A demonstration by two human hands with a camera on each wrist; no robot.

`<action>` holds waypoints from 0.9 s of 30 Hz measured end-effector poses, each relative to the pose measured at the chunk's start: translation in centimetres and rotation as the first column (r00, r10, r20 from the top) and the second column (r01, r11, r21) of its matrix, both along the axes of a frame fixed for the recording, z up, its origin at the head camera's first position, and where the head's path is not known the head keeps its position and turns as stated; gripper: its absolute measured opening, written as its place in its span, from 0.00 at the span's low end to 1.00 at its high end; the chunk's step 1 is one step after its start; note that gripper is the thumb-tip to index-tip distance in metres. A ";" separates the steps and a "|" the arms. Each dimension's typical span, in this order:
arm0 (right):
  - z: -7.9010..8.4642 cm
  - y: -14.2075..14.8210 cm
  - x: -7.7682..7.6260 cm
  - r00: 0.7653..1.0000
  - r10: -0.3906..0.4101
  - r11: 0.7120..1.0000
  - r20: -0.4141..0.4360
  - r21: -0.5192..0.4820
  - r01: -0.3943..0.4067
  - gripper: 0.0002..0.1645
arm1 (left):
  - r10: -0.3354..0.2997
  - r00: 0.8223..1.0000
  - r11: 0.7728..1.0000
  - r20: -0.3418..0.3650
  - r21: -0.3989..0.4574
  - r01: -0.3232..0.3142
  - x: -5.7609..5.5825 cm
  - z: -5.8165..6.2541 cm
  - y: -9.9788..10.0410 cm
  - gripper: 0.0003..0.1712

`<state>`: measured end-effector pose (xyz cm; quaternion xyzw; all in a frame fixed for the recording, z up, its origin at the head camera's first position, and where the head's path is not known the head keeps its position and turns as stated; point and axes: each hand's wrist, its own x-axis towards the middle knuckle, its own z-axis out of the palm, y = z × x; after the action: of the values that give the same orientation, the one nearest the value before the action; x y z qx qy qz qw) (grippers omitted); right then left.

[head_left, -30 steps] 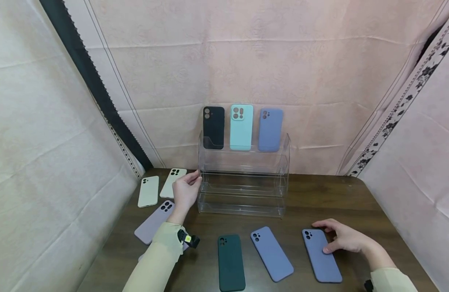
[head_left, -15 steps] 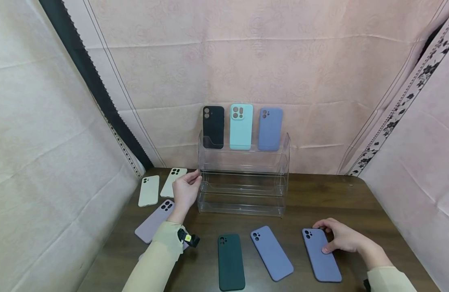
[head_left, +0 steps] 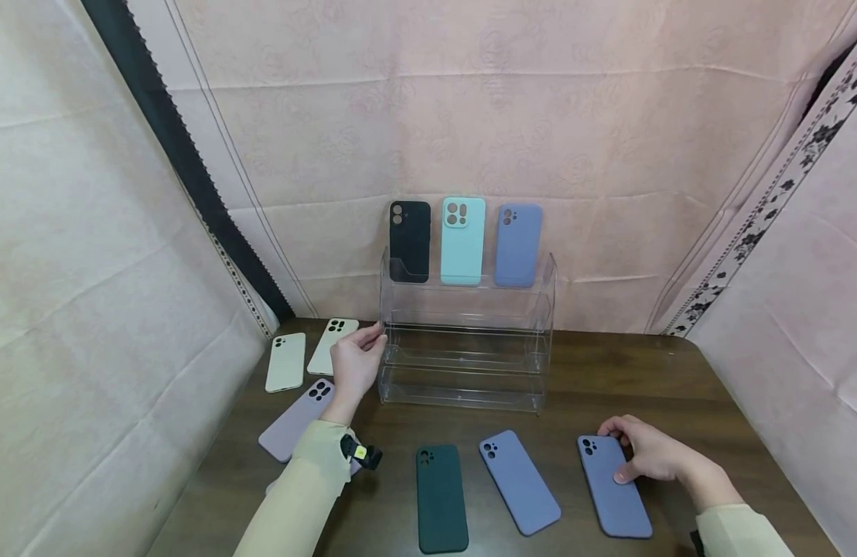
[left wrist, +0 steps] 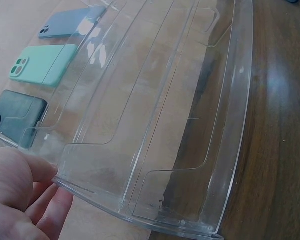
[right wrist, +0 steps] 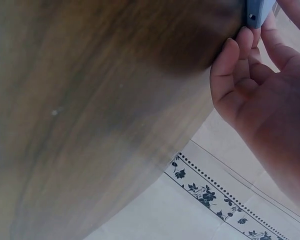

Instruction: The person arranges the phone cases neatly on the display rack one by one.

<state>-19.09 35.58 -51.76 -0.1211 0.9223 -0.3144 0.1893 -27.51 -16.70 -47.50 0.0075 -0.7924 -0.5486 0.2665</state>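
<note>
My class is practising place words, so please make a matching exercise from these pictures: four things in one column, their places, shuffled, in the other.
Things
1. left hand
2. turquoise case
3. right hand
4. dark green case

Places
A. lying flat on the table, touched by neither hand
B. at the side edge of the clear rack
C. on a blue case that lies flat
D. standing in the top tier of the rack, in the middle of a row of three

Right pairs: 1-B, 2-D, 3-C, 4-A
</note>
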 end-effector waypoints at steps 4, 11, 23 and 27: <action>0.0 -0.2 0.0 1.000 0.003 1.000 -0.008 -0.014 -0.003 0.40 | -0.004 1.000 1.000 0.016 0.002 0.004 -0.1 -0.1 0.0 0.14; -0.3 -0.1 0.0 1.000 -0.003 1.000 -0.017 -0.009 0.002 0.41 | -0.003 1.000 1.000 0.019 0.002 0.003 -0.2 -0.2 -0.1 0.13; 0.2 0.1 0.2 0.999 0.044 0.998 -0.026 -0.041 -0.045 0.40 | -0.015 1.000 1.000 0.002 0.008 0.015 -0.2 -0.1 -0.1 0.14; 0.3 0.3 0.2 0.998 0.065 0.992 -0.021 -0.107 -0.066 0.40 | -0.015 1.000 1.000 0.004 0.001 0.015 -0.1 -0.1 -0.2 0.13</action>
<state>-18.91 35.91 -51.47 -0.1641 0.9010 -0.3564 0.1848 -27.58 -16.86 -47.63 0.0027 -0.7927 -0.5510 0.2607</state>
